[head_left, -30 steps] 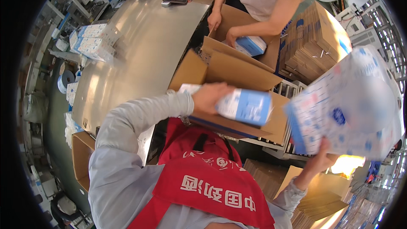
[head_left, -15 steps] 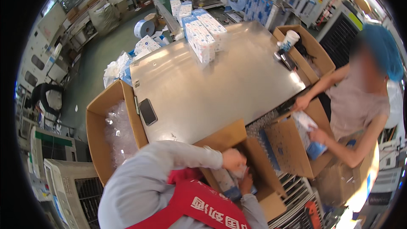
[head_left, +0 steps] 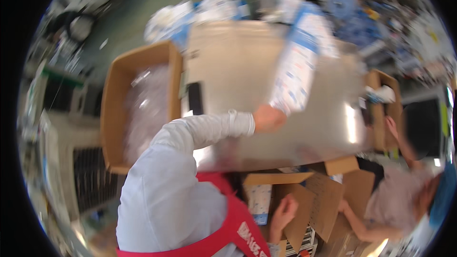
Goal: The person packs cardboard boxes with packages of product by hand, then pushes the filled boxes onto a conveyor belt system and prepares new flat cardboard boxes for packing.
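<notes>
Since the half-second-earlier view, my left hand has left the carton and now meets the near end of a long white-and-blue package on the metal table; my head has turned, so the whole bench appears swung round. My right hand remains at the open carton, no longer on the pack lying inside.

Placement: the open carton stands against the table's near edge, its flaps splayed, presumably so that its mouth lies within easy reach of the tabletop. My left arm crosses to the tabletop, probably because the long package rests beyond the carton. I take the package by its end, I judge, since that is the part nearest me.

Orientation: the package's long axis runs away from me, leaning a little to the right toward the far edge; its near end points at my left hand, and a blue band crosses it farther off. A second package shows just beside its far right side.

Fingers: those of my left hand are blurred, and I cannot tell whether they pinch the package or merely touch it. Those of my right hand are loosely bent and apart from the pack, with nothing visible between them.
</notes>
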Demonstrator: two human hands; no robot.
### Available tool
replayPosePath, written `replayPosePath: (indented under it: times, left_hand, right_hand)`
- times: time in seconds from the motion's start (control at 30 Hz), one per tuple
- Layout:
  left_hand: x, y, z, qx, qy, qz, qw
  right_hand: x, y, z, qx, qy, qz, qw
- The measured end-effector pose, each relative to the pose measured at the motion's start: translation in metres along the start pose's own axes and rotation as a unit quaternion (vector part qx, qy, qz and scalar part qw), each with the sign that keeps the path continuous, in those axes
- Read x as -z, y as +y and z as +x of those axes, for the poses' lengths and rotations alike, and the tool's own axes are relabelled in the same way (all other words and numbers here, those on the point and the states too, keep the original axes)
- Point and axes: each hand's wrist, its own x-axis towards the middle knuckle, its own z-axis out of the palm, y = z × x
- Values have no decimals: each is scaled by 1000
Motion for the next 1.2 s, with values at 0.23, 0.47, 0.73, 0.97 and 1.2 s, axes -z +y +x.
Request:
replayPosePath:
  times: [0.23, 0.47, 0.73, 0.97, 1.2]
  left_hand:
    - [85, -1, -250, 351, 349, -45, 868]
    - [27, -165, -372, 602, 2, 51, 797]
    - [-7, -251, -446, 471, 42, 96, 876]
    - [60, -168, -391, 619, -4, 322, 716]
    - [149, -48, -281, 300, 302, 13, 905]
  right_hand:
    - [-52, -145, 158, 469, -147, -328, 807]
    - [-43, -164, 182, 398, -156, -238, 872]
    - [162, -7, -85, -137, 100, -79, 982]
    - [36, 172, -135, -47, 154, -178, 971]
    - [-24, 234, -61, -158, 32, -319, 934]
